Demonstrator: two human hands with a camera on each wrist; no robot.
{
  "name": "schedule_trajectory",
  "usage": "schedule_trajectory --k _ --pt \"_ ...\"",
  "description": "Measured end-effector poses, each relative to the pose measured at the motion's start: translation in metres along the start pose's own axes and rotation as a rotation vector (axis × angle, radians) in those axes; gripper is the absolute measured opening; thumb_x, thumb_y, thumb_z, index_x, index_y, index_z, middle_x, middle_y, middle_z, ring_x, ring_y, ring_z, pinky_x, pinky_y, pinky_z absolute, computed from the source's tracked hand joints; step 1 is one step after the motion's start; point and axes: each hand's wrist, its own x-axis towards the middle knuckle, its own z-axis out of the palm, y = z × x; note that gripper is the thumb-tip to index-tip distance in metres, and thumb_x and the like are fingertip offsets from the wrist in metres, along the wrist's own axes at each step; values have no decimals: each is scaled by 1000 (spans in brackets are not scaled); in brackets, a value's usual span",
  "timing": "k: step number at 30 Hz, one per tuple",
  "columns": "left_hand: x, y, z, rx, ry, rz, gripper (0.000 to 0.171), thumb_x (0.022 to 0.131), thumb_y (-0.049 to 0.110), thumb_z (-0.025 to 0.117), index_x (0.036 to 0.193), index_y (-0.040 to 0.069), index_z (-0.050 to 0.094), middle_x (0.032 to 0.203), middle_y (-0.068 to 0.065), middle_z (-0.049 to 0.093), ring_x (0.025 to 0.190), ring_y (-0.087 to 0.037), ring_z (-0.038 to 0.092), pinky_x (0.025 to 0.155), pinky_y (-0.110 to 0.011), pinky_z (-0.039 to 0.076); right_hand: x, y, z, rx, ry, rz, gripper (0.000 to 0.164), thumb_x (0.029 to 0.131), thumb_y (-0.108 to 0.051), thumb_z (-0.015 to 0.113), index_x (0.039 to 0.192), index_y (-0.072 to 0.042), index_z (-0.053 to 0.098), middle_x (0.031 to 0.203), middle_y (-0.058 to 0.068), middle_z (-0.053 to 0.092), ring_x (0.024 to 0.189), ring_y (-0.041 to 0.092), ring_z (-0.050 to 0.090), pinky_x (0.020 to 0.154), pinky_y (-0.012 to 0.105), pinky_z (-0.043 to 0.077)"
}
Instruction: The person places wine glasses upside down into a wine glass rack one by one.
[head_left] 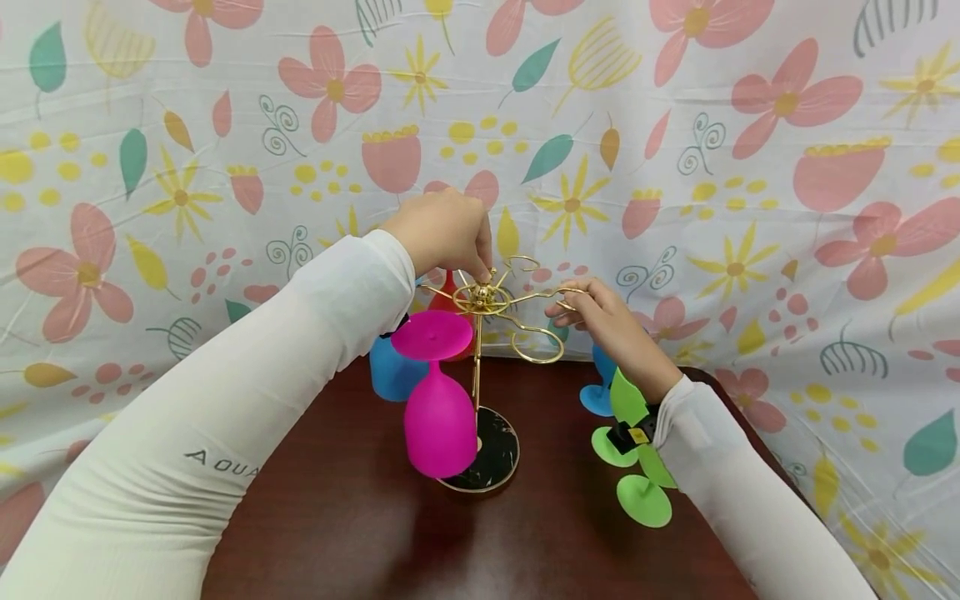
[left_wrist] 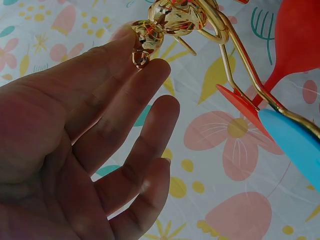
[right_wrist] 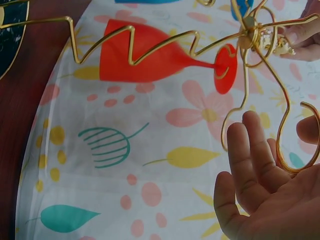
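Note:
A gold wine glass rack (head_left: 477,367) with wire hooks stands on a round black marbled base (head_left: 487,454). My left hand (head_left: 444,229) pinches the round gold knob (left_wrist: 148,36) at its top between thumb and forefinger. My right hand (head_left: 600,321) is at a hook loop (right_wrist: 285,157) on the right, the wire lying between thumb and fingers, which are loosely extended. A magenta goblet (head_left: 441,421) hangs upside down at the front left. Behind it hang a blue goblet (head_left: 395,371), partly hidden, and a red goblet (right_wrist: 142,55).
Under my right wrist, green goblets (head_left: 643,500) and a blue goblet (head_left: 597,398) stand on the dark brown table (head_left: 330,517), partly covered by the arm. A flowered cloth (head_left: 480,100) hangs close behind the table. Another hook (head_left: 538,346) sticks out at the front right of the rack.

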Motion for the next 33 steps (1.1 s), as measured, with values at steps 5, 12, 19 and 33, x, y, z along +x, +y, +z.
schedule_trajectory --k 5,12,19,33 --pt "-2 -1 -2 -1 -9 0 8 76 37 75 81 30 74 91 12 67 92 -12 55 76 -41 49 -6 -1 2 33 -19 0 42 100 -44 33 127 -12 38 116 8 56 106 23 56 101 39 35" --pt "-4 -5 -5 16 -10 -5 10 76 41 75 79 31 74 92 12 68 91 -12 56 76 -40 49 -17 -4 5 118 -21 -14 38 100 -43 35 122 -14 39 91 6 51 87 21 52 85 32 44" --pt "-4 -7 -1 27 -10 -1 9 76 42 75 78 33 74 88 15 68 89 -9 55 73 -39 48 -23 -3 13 257 -17 -9 26 101 -35 37 112 -12 39 77 1 43 75 18 44 74 31 39" --pt "-1 -10 1 27 1 52 8 75 44 75 78 36 74 81 16 67 85 -8 55 66 -36 47 -38 -9 23 355 8 -22 25 100 -34 41 113 -13 37 78 1 44 74 17 45 73 28 42"
